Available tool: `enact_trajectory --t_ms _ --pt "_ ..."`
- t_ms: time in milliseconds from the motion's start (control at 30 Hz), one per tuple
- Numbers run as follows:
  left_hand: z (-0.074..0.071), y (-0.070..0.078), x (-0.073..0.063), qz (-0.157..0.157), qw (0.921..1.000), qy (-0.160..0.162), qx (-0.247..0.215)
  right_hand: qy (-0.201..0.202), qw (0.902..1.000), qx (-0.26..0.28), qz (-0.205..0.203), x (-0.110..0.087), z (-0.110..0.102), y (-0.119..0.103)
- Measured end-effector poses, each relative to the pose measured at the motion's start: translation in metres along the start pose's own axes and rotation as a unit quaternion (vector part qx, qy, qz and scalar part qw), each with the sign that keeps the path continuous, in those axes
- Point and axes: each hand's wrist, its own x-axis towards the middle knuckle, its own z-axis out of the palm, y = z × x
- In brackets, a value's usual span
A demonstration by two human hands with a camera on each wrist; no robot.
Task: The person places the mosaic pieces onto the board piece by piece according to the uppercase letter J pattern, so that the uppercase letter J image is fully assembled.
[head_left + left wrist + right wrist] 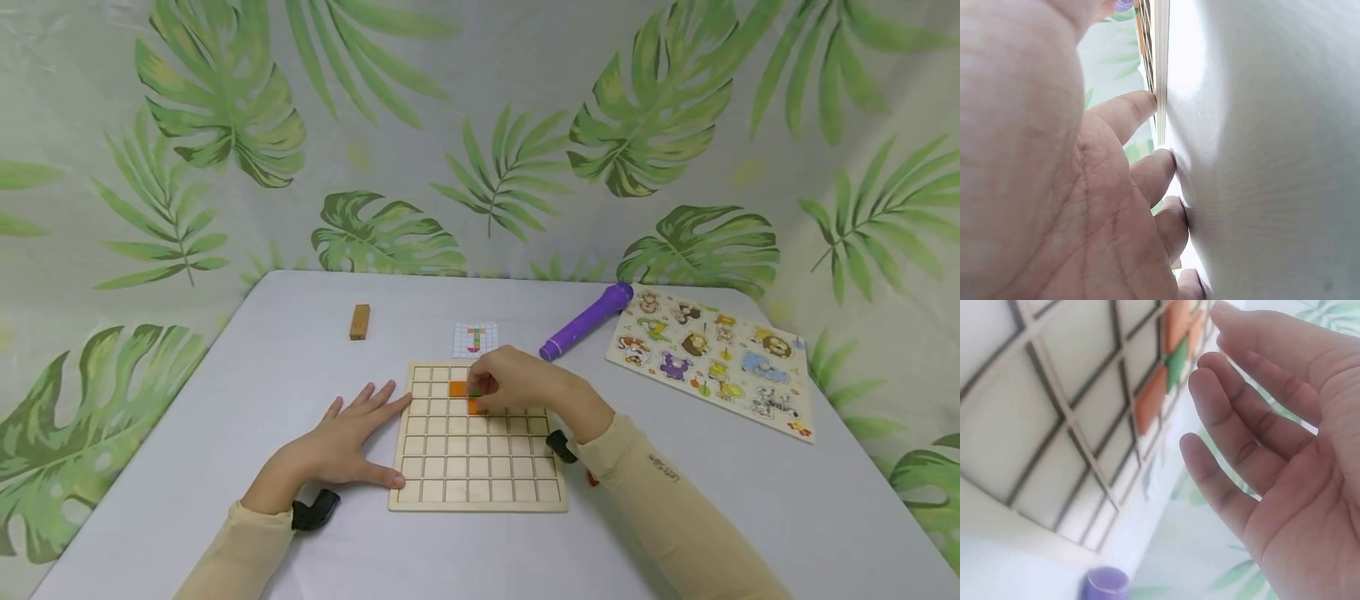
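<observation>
A square wooden grid board [456, 468] lies on the table. My left hand [341, 442] rests spread at its left side, thumb and index finger touching the edge; in the left wrist view its fingertips meet the white cloth. Over the upper middle of the board hovers my right hand [517, 379], fingers loosely bent. In the right wrist view a green tile [1177, 364] sits in the grid among orange tiles [1151, 400], and the fingertips are apart from them. From the head view, the right hand partly hides the tiles. Beyond the board lies a pattern card [476, 340].
A wooden block [360, 322] lies at the back left. Back right are a purple microphone-shaped thing [587, 322] and an animal puzzle board [708, 360]. A small red piece [592, 478] shows beside the right sleeve. Behind the table hangs a leaf-patterned cloth [495, 167].
</observation>
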Motion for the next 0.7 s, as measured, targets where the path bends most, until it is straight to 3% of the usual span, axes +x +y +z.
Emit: enact_trajectory --t_ms 300,700 --pt "0.0 -0.001 0.001 0.001 1.0 0.0 0.0 0.018 0.9996 -0.01 0.016 -0.037 -0.027 0.009" --pt "-0.002 0.004 -0.002 0.003 1.0 -0.001 -0.004 0.013 0.9946 -0.005 0.103 -0.102 -0.048 0.028"
